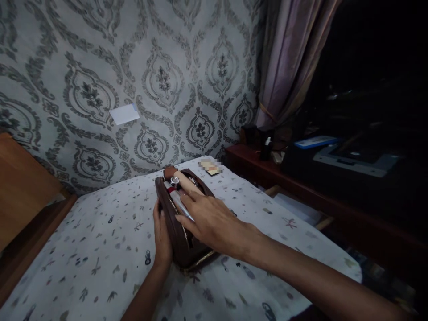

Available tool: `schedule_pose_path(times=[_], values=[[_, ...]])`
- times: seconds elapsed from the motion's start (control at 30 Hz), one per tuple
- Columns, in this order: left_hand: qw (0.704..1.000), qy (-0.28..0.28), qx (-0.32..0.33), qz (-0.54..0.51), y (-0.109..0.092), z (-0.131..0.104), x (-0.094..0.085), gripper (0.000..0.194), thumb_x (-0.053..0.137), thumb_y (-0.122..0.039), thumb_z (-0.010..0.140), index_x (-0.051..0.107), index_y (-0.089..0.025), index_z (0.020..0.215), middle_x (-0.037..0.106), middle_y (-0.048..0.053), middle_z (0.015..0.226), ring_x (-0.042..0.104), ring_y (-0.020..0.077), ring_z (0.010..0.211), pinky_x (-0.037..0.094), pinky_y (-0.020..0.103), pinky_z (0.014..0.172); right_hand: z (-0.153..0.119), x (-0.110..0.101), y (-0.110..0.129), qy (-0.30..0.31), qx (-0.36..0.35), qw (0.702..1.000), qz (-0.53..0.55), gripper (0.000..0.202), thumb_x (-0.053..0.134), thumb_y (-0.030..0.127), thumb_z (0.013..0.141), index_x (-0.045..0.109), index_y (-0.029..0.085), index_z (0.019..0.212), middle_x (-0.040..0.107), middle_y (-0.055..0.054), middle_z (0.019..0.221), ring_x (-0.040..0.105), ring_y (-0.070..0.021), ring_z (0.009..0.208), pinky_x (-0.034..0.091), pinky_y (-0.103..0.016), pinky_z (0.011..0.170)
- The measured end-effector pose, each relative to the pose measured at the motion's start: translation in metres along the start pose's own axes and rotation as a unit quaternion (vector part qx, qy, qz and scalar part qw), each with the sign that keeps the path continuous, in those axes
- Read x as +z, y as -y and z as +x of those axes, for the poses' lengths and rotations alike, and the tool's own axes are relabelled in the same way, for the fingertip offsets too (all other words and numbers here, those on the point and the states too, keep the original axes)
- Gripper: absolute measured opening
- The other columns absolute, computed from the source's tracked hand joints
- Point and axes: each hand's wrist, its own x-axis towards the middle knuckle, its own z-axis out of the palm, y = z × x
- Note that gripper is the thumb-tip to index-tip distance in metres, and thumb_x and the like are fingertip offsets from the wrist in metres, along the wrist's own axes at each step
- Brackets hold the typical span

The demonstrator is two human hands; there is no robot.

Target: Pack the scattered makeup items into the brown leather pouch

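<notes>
A dark brown zippered pouch point(174, 236) lies with its zip open on the patterned white cover. My left hand point(162, 234) holds the pouch's left side, its fingers lying along the wall. My right hand point(210, 218) reaches over the opening, thumb and forefinger on either side of a white tube point(179, 200) with a dark red band. Beside that tube are a beige tube point(187, 183) and a silver round piece that looks like a watch point(174, 180). A brown item point(170, 172) stands at the far end. The other fingertips of my right hand are hidden.
A card-like item point(211, 167), partly blurred out, lies behind the pouch. On the right are a dark red wooden surface point(244, 156) with a small bottle point(266, 147), and an open drawer point(294, 207). Patterned wallpaper point(163, 84) backs the cover; an orange-brown panel point(23, 187) stands left.
</notes>
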Motion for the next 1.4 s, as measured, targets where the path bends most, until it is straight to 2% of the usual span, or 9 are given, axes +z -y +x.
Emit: schedule_pose_path(times=[0.23,0.33,0.4,0.57,0.73,0.87,0.97,1.2,1.4], values=[[1.000,0.011,0.020,-0.007,-0.008,0.004,-0.002,0.057,0.038,-0.054,0.099,0.037,-0.027,0.150,0.035,0.003,0.161,0.030,0.0185,0.149,0.020,0.033,0.124,-0.013,-0.008,-0.008,-0.044,0.017,0.998,0.036,0.031,0.040,0.030,0.103,0.068,0.017,0.101,0.067,-0.010,0.105,0.065,-0.0238,0.095,0.051,-0.034,0.075],[0.999,0.018,0.041,0.000,-0.009,0.007,-0.002,0.057,0.037,-0.053,0.100,0.036,-0.028,0.151,0.033,0.001,0.163,0.027,0.0177,0.150,0.019,0.031,0.124,-0.016,0.000,-0.023,-0.135,-0.001,0.989,0.062,0.024,0.052,0.028,0.097,0.065,0.018,0.114,0.061,-0.013,0.122,0.057,-0.0280,0.113,0.050,-0.041,0.091],[0.999,0.019,0.050,0.003,-0.008,0.009,-0.003,0.057,0.037,-0.053,0.100,0.037,-0.027,0.151,0.033,0.001,0.163,0.027,0.0175,0.150,0.018,0.031,0.124,-0.016,0.011,-0.034,-0.181,0.010,0.979,0.089,0.035,0.056,0.031,0.095,0.059,0.017,0.127,0.054,-0.016,0.135,0.051,-0.0309,0.124,0.046,-0.047,0.101],[0.998,0.026,0.047,-0.012,-0.007,0.011,-0.002,0.059,0.035,-0.054,0.100,0.034,-0.027,0.153,0.029,0.001,0.164,0.024,0.0171,0.151,0.019,0.031,0.124,-0.018,0.037,-0.048,-0.146,0.016,0.968,0.202,0.047,0.047,0.041,0.099,0.049,0.019,0.141,0.047,-0.018,0.146,0.040,-0.0305,0.140,0.043,-0.050,0.109],[0.998,0.024,0.050,-0.003,-0.008,0.011,0.000,0.059,0.036,-0.055,0.100,0.036,-0.027,0.152,0.032,0.001,0.163,0.028,0.0182,0.150,0.021,0.030,0.123,-0.026,0.045,-0.050,-0.151,-0.003,0.971,0.188,0.050,0.062,0.047,0.091,0.059,0.017,0.131,0.030,-0.023,0.157,0.023,-0.0371,0.149,0.039,-0.057,0.109],[0.998,0.022,0.052,-0.017,-0.006,0.012,0.002,0.059,0.037,-0.055,0.099,0.037,-0.026,0.151,0.035,0.003,0.161,0.030,0.0198,0.149,0.022,0.032,0.123,-0.024,0.046,-0.045,-0.194,-0.023,0.977,0.089,0.062,0.079,0.043,0.076,0.059,0.014,0.127,0.031,-0.025,0.156,0.025,-0.0407,0.147,0.033,-0.062,0.112],[0.998,0.022,0.048,-0.025,-0.005,0.012,0.002,0.059,0.038,-0.055,0.099,0.038,-0.026,0.151,0.034,0.003,0.162,0.029,0.0201,0.149,0.020,0.033,0.124,-0.022,0.044,-0.037,-0.221,-0.035,0.974,0.038,0.067,0.083,0.037,0.071,0.057,0.013,0.129,0.036,-0.024,0.153,0.030,-0.0394,0.144,0.034,-0.061,0.111],[0.998,0.019,0.056,-0.002,-0.011,0.010,0.002,0.056,0.035,-0.052,0.101,0.038,-0.026,0.150,0.034,0.002,0.162,0.027,0.0176,0.150,0.019,0.031,0.124,-0.022,0.036,-0.018,-0.256,-0.046,0.963,-0.063,0.035,0.078,0.029,0.077,0.065,0.011,0.104,0.053,-0.023,0.137,0.044,-0.0369,0.127,0.041,-0.054,0.104],[0.998,0.018,0.056,0.009,-0.010,0.011,0.001,0.056,0.037,-0.052,0.100,0.040,-0.026,0.149,0.035,0.003,0.161,0.026,0.0180,0.150,0.018,0.031,0.124,-0.025,0.030,-0.012,-0.262,-0.027,0.958,-0.110,0.015,0.069,0.021,0.082,0.064,0.017,0.096,0.065,-0.013,0.103,0.055,-0.0277,0.093,0.048,-0.040,0.078]])
